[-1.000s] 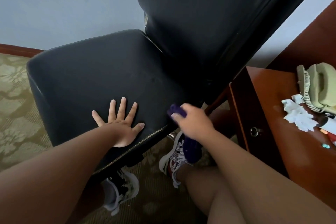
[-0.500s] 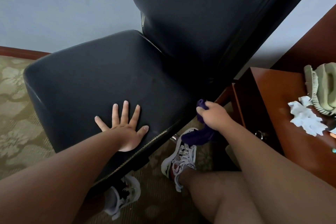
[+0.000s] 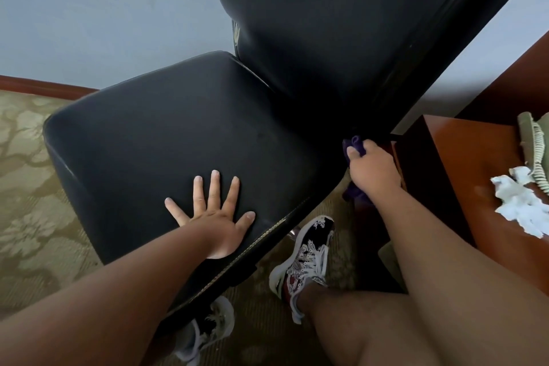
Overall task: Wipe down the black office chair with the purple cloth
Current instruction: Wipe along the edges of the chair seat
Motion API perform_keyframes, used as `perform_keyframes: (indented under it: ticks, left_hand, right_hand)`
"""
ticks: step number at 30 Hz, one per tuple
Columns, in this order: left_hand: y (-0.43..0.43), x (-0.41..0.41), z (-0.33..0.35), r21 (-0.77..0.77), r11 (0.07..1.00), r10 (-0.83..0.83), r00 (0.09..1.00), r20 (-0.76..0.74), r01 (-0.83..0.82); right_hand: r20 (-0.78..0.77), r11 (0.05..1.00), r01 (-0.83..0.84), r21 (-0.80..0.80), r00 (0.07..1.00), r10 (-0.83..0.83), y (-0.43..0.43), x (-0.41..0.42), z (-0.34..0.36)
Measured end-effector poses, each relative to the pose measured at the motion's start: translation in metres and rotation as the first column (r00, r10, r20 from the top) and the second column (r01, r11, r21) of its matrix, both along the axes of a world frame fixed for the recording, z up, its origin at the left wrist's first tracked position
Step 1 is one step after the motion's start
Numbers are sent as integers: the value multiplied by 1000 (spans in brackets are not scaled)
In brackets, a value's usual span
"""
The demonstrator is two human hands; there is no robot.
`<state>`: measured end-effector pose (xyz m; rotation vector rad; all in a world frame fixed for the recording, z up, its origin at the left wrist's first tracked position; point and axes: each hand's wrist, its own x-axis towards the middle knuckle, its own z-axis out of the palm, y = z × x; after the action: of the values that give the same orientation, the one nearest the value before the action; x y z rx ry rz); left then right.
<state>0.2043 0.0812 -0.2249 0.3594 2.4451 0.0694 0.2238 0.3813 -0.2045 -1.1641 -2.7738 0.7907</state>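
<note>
Two hands work on the chair (image 3: 326, 38): the left hand (image 3: 214, 217) lies flat on the seat (image 3: 166, 128) by its near edge, fingers spread, bracing it, while the right hand (image 3: 371, 169) grips the bunched cloth (image 3: 353, 142), fingers curled round it, where that edge meets the backrest (image 3: 341, 9). Wiping looks under way at this corner; no streaks show, so how much remains cannot be judged.

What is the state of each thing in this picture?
chair: upright, next to the desk.
left hand: flat on the chair seat, fingers spread.
right hand: grips the cloth at the seat's rear corner.
cloth: bunched in the right hand, one end hanging below.
tissue: crumpled, lying on the desk.
</note>
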Motion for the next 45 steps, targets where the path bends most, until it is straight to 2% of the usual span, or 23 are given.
perform_keyframes:
  ticks: [4, 9, 12, 14, 16, 18, 20, 22, 24, 25, 27, 30, 33, 37, 39, 42, 45]
  left_hand:
    - [10, 0, 1, -1, 1000, 26, 999, 22, -26]
    - [23, 4, 4, 3, 998, 57, 998, 21, -57]
    - [24, 5, 5, 10, 998, 68, 997, 22, -68]
    - [24, 6, 5, 18, 997, 72, 997, 17, -72]
    - [24, 7, 5, 27, 997, 74, 997, 9, -75]
    - [26, 8, 4, 36, 996, 79, 997, 1, -79]
    - [28, 8, 3, 42, 996, 85, 996, -6, -84]
    - [29, 9, 3, 41, 996, 84, 996, -7, -83]
    - [30, 9, 2, 48, 995, 85, 996, -6, -85]
    - [30, 10, 2, 52, 995, 87, 996, -5, -87]
    - [32, 9, 3, 53, 994, 91, 996, -2, -91]
    - [33, 9, 2, 41, 994, 102, 995, -5, -102]
    - [34, 10, 2, 28, 994, 106, 994, -18, -106]
    - [33, 10, 2, 33, 994, 106, 994, -25, -105]
    - [33, 10, 3, 45, 993, 107, 994, -20, -106]
    - [32, 10, 2, 53, 993, 103, 994, -24, -101]
    - [32, 11, 2, 53, 994, 98, 995, -28, -97]
  right_hand:
    - [29, 994, -13, -107, 999, 16, -2, -12, -5]
    - [94, 956, -109, -272, 986, 139, -15, -2, -7]
    - [142, 878, -86, -471, 975, 172, -29, 22, -7]
    - [265, 840, -138, -525, 911, 316, -40, 39, -9]
    - [361, 826, -238, -511, 812, 458, -54, 49, -14]
    - [319, 852, -282, -441, 838, 443, -59, 46, -10]
    - [222, 883, -273, -382, 900, 374, -52, 37, 4]
    - [83, 913, -190, -362, 969, 235, -38, 28, 15]
    - [-85, 932, -90, -352, 994, 64, -29, 22, 16]
    - [-123, 940, -80, -333, 992, 41, -31, 19, 16]
    - [-76, 931, -137, -339, 990, 118, -45, 14, 8]
    - [39, 878, -209, -431, 968, 250, -72, 14, 7]
    - [79, 803, -229, -550, 943, 324, -96, 28, 11]
    - [84, 761, -342, -552, 885, 458, -119, 47, 12]
    - [45, 810, -338, -479, 912, 407, -112, 48, 10]
    - [-77, 933, -197, -302, 980, 183, -84, 42, 4]
    - [-63, 930, -183, -319, 983, 172, -75, 39, -3]
